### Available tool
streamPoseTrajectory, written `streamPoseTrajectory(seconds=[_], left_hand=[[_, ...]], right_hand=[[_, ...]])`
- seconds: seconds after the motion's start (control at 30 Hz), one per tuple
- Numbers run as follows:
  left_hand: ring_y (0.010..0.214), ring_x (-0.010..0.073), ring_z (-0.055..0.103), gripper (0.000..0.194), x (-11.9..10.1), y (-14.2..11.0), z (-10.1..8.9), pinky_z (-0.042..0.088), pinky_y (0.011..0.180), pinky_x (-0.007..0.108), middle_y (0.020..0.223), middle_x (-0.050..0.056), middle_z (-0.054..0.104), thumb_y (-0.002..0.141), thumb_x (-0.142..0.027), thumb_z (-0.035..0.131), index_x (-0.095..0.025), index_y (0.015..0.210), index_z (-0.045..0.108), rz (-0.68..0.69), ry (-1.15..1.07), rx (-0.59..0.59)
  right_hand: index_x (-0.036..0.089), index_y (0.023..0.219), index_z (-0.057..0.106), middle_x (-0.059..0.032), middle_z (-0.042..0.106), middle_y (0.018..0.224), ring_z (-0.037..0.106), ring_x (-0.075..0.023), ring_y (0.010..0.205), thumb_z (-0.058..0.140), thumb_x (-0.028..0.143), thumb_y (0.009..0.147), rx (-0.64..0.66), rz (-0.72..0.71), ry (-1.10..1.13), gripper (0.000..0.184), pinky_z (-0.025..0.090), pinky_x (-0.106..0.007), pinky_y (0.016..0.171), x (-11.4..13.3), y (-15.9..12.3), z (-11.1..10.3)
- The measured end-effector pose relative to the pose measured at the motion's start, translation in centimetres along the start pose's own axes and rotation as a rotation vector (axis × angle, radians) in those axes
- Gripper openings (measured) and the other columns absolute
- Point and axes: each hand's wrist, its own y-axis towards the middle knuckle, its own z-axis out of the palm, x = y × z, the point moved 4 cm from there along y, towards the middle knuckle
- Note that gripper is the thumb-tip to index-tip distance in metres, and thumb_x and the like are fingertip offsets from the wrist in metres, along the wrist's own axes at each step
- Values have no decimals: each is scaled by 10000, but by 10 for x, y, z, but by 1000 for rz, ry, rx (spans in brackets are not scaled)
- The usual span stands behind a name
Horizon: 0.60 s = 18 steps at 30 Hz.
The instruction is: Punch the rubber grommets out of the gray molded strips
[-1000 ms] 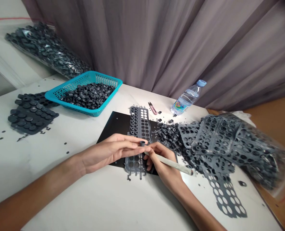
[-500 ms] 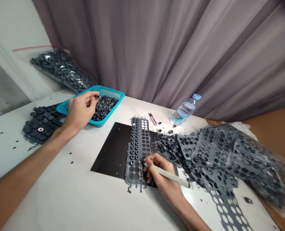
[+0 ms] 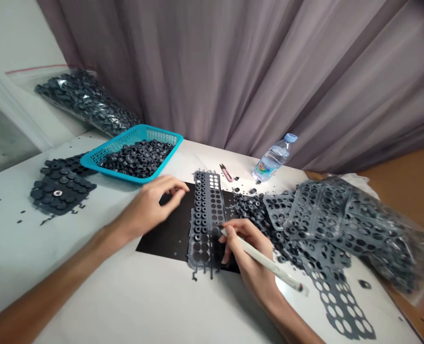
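Observation:
My left hand (image 3: 163, 203) hovers over the left part of a black mat (image 3: 150, 243), its fingers bent with a gap between thumb and index finger and nothing seen in them. My right hand (image 3: 247, 248) grips a whitish pen-like tool (image 3: 269, 263); its tip is at the right side of a moulded rubber sheet (image 3: 201, 258) lying on the mat. Black ring-shaped rubber parts (image 3: 200, 210) stand in the sheet's left rows, while round holes or recesses fill its right rows and near end. The fingertips of my right hand are partly hidden near the sheet's edge.
A blue basket (image 3: 176, 149) of black rubber parts stands at the back left, before a filled plastic bag (image 3: 86, 102). Another rubber sheet (image 3: 63, 186) lies left. Pink snips (image 3: 226, 173) and a water bottle (image 3: 272, 160) stand behind; loose parts and a bag of punched sheets (image 3: 322, 215) lie right.
My left hand has moved from the basket rightward and nearer, to beside the sheet; the small black part it pinched is no longer seen. My right hand has shifted slightly, still holding the pen-like tool.

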Motion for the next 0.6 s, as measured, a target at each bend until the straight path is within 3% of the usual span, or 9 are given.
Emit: streamPoseTrajectory(seconds=[0.1, 0.23, 0.6], left_hand=[[888, 169, 618, 163, -18, -23, 32, 500, 837, 300, 989, 31, 673, 1005, -218, 517, -209, 1058, 671, -11, -186, 226], [848, 148, 621, 115, -22, -37, 46, 494, 800, 276, 945, 7, 658, 986, -180, 535, -210, 999, 646, -39, -261, 403], [932, 147, 634, 165, -20, -41, 49, 470, 840, 283, 1032, -15, 655, 1006, -195, 547, -248, 1116, 658, -47, -207, 509]], right_hand=[[182, 934, 648, -19, 687, 758, 628, -119, 505, 631, 429, 974, 110, 78, 80, 251, 517, -231, 486, -2, 2, 10], [170, 899, 646, -18, 694, 746, 637, -117, 520, 642, 424, 969, 220, 149, 125, 263, 539, -230, 508, -11, 5, 20], [168, 910, 664, -17, 696, 748, 609, -98, 535, 633, 394, 980, 254, 159, 131, 239, 513, -205, 508, -18, 6, 22]])
